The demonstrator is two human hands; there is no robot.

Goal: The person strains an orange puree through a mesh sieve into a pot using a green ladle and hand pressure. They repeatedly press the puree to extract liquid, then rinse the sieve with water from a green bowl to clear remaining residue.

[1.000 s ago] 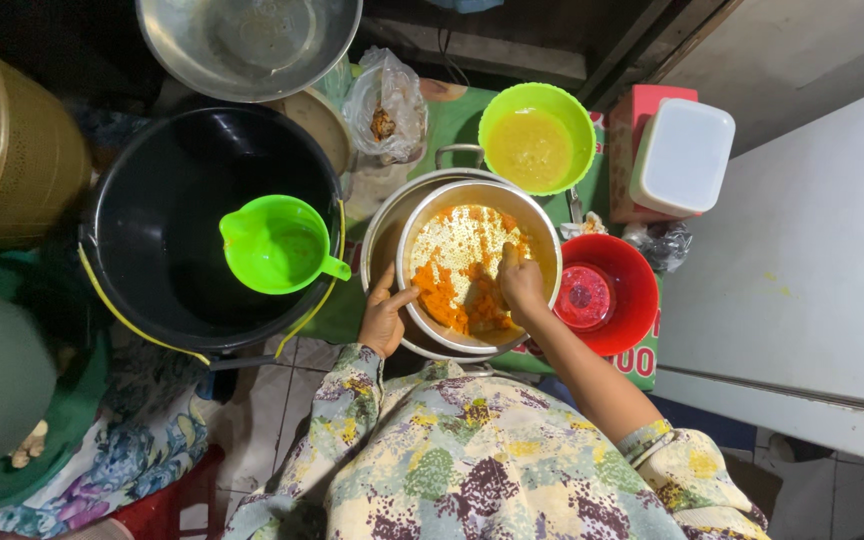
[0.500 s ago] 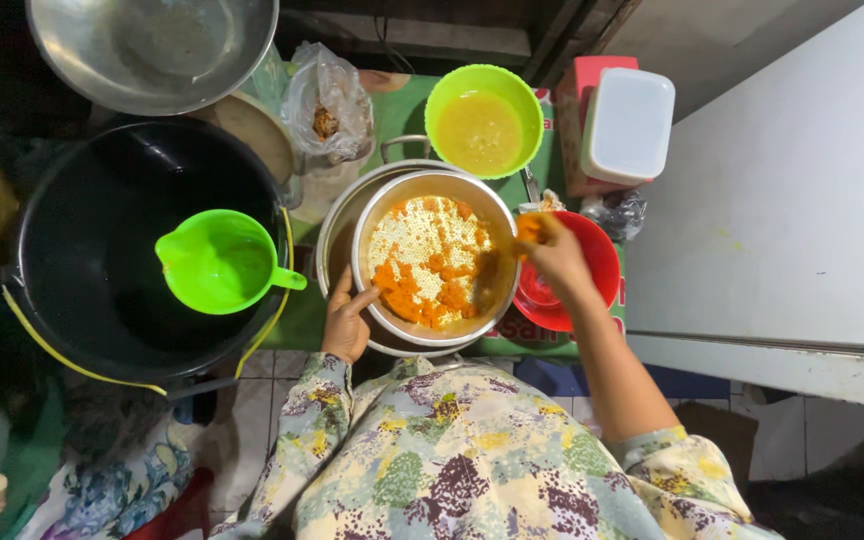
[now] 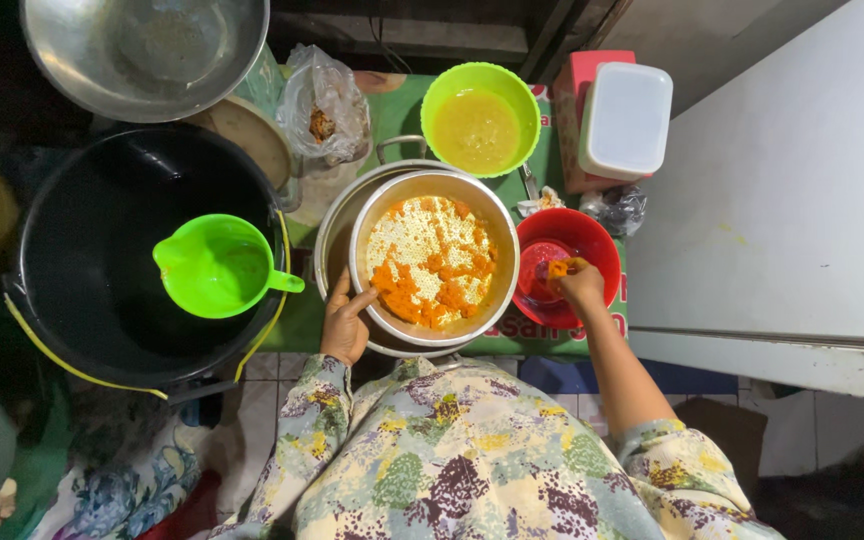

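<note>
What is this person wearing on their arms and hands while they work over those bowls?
Both hands, the left hand and the right hand, are bare: no gloves, and no rings or bracelets that I can make out. The sleeves belong to a loose cream garment with a busy print of green, yellow and dark purple blotches, and end partway down the forearms.

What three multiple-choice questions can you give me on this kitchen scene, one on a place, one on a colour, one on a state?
1. Where is the right hand?
A. over the red bowl
B. in the black bucket
C. on the white lidded box

2. What colour is the jug in the black bucket?
A. red
B. green
C. white

3. What is the left hand doing?
A. hanging free
B. lifting the jug
C. resting on the rim of the metal strainer

Answers:
1 A, it holds an orange clump over the red bowl.
2 B, the jug is bright green.
3 C, its fingers lie against the strainer's left rim.
</note>
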